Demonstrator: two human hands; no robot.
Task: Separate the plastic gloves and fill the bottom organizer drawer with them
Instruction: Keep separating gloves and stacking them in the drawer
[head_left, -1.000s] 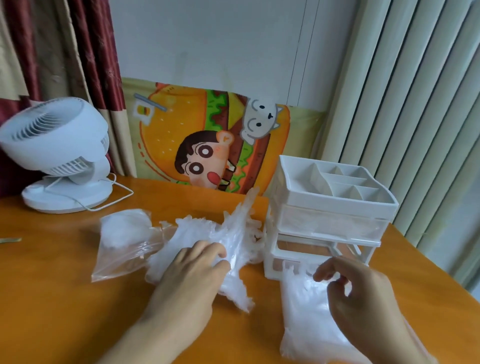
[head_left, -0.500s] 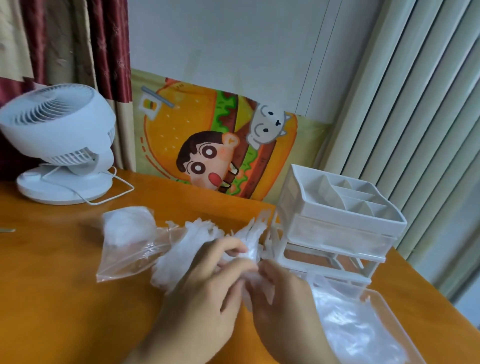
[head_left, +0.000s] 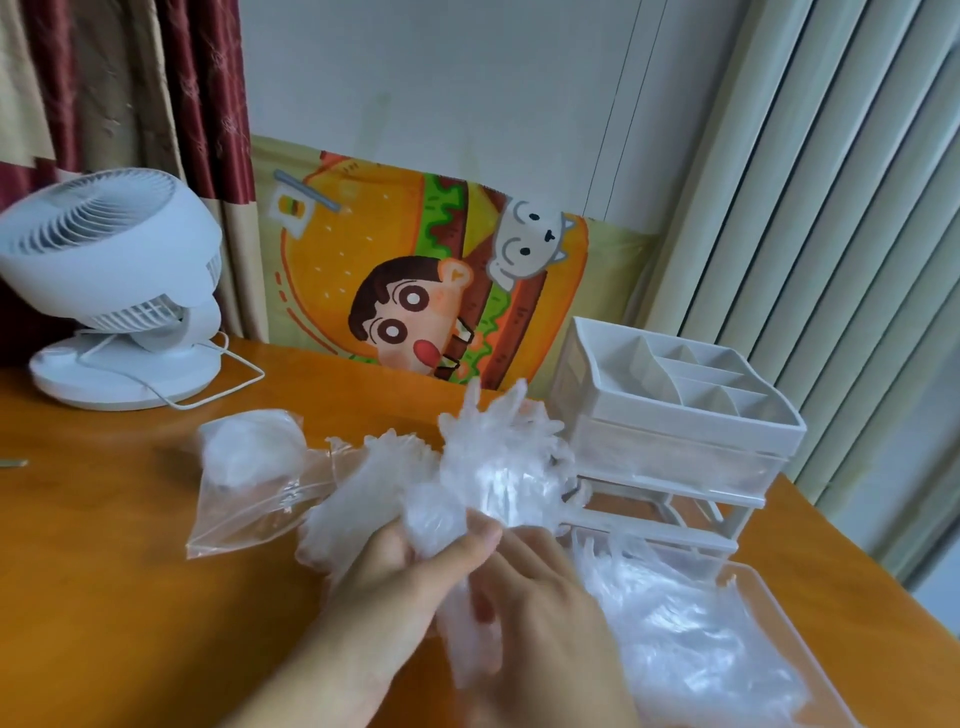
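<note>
No writing can be read on anything here.

At the back left corner of the table (head_left: 104, 545) stands a white fan (head_left: 111, 280), and its cord (head_left: 228, 384) lies on the wood beside it. Near the middle of the table lies a clear bag (head_left: 249, 493) with a white lump inside it. Its open end touches a pile (head_left: 353, 499) of thin plastic gloves.

The left hand (head_left: 395, 582) is closed around a bunch (head_left: 493, 467) of gloves and holds it up above the table, with the thumb pressed on the plastic. The right hand (head_left: 540, 623) is just beside it, fingers bent and pinching the lower part of the same bunch.

Behind them a cartoon picture (head_left: 431, 291) leans on the wall. By the right edge stands a white organizer (head_left: 675, 415) with small open boxes on top, a closed drawer below them, and an empty slot at the bottom. The bottom drawer (head_left: 810, 623) is pulled out and sits on the table at the front right, with loose gloves (head_left: 691, 639) lying inside.
</note>
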